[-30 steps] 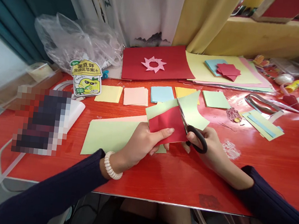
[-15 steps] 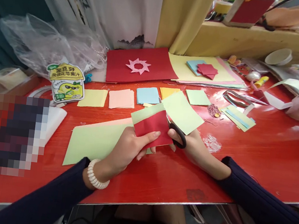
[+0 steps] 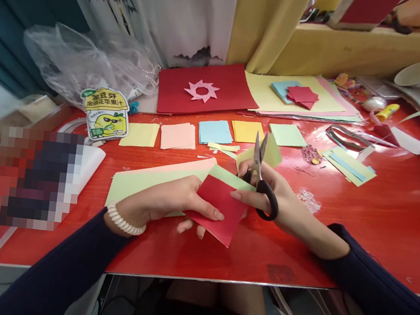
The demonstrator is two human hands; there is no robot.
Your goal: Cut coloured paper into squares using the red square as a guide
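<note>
My left hand [image 3: 169, 203] pinches a red paper square [image 3: 222, 212] with a light green sheet behind it [image 3: 230, 179], just above the red table [image 3: 377, 217]. My right hand [image 3: 277, 200] grips black-handled scissors [image 3: 259, 173], blades pointing up and closed, and its forefinger rests on the red square's right edge. A cut-off light green piece [image 3: 272, 157] is held up behind the blades. Under my left hand lies a large light green sheet [image 3: 134, 187] over a pink one [image 3: 186, 167].
A row of small coloured paper squares [image 3: 213, 132] lies mid-table. Behind it is a red sheet with a pink star ring [image 3: 201, 91] and a stack of large sheets [image 3: 303, 100]. A plastic bag [image 3: 84, 62] and juice pouch [image 3: 104, 112] stand left; scraps [image 3: 349, 163] lie right.
The scissors have left the paper and now point upward with blades closed. The green piece has come apart from the sheet. My left hand has lowered and turned the red square flatter.
</note>
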